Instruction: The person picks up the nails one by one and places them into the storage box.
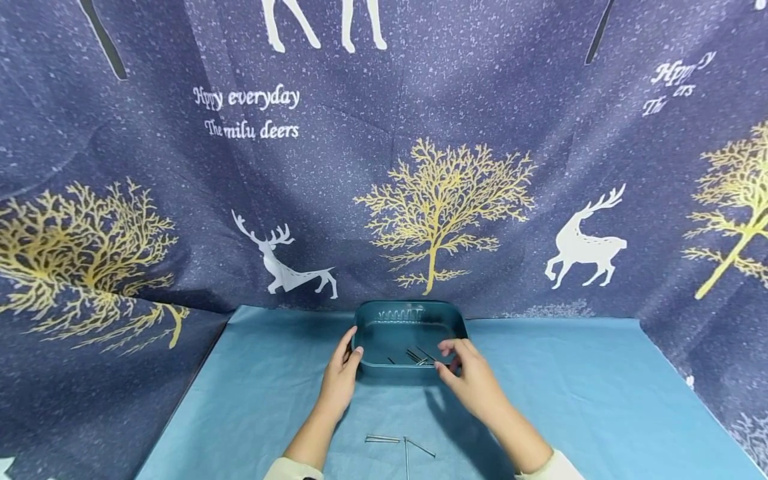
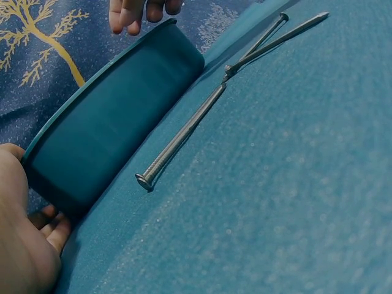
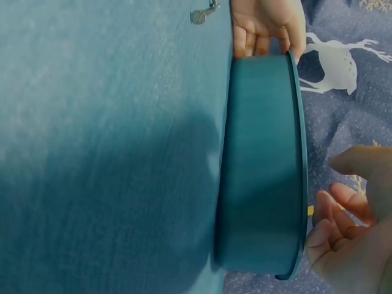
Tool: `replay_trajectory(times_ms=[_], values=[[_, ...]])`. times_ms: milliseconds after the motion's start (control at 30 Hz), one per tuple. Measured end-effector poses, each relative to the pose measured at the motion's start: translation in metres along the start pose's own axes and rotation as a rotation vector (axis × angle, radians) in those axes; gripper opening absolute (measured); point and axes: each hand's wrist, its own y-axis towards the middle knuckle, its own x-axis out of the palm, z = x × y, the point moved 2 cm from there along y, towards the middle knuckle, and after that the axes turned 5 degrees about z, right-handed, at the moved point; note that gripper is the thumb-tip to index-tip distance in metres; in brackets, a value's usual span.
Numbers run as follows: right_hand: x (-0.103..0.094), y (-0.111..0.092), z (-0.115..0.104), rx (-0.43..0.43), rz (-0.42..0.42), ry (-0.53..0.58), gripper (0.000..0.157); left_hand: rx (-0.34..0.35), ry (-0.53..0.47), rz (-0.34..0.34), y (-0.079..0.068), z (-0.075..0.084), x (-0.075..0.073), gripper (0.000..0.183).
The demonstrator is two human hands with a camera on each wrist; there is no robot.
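A dark teal plastic bin (image 1: 396,375) with rounded corners stands on the cloth. Several thin nails (image 1: 415,357) lie in it, toward its front right. At the bin's left end, my left hand (image 1: 341,377) grips the side, thumb at the rim and fingers along the outer wall. My right hand (image 1: 471,380) hovers over the front right corner, thumb and forefinger apart; no nail shows between them in the right wrist view. In front of the bin, more long silvery nails (image 1: 382,439) lie on the cloth, seen larger in the left wrist view as flat-headed nails (image 2: 184,138).
A light blue cloth (image 1: 552,387) covers the table. Behind it hangs a dark blue curtain (image 1: 480,87) printed with white deer and yellow trees, close to the bin's far side. The right arm casts a shadow on the cloth.
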Motion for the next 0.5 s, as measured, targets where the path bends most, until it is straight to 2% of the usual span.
replay_trajectory(times_ms=[200, 500], values=[[0.0, -0.005, -0.003, -0.024, -0.034, 0.0, 0.021, -0.015, -0.004, -0.005, 0.0, -0.001, 0.001, 0.051], [0.001, -0.017, -0.01, -0.174, -0.101, -0.019, 0.013, -0.022, 0.001, 0.004, 0.0, 0.0, 0.001, 0.051]])
